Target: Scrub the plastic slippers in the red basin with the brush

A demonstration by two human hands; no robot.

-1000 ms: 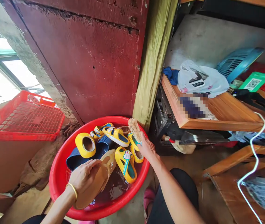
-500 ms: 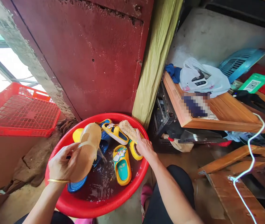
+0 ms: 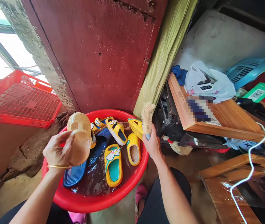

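My left hand (image 3: 59, 149) grips a beige slipper (image 3: 81, 144) by its edge, over the left side of a red basin (image 3: 95, 205). The slipper's wet inner sole faces me. In my right hand (image 3: 153, 143) a scrubbing brush (image 3: 147, 116) stands upright with pale bristles, above the basin's right rim. Dark water (image 3: 97, 183) fills the basin. Several slippers sit in it: a yellow one with a green insole (image 3: 114, 168), a yellow one with a tan insole (image 3: 133, 151), a yellow one with a dark insole (image 3: 117, 130), and a blue one (image 3: 76, 174).
A red plastic crate (image 3: 22, 99) stands at the left by the wall. Behind the basin is a dark red door (image 3: 95, 68) beside a yellow-green curtain (image 3: 162, 62). To the right, a wooden table (image 3: 230, 121) holds a white plastic bag (image 3: 209, 82); a white cable (image 3: 251, 161) hangs down.
My right hand has swung the brush upright, near the right rim. The slipper in my left hand has shifted left and tilted more upright. The view has turned slightly.
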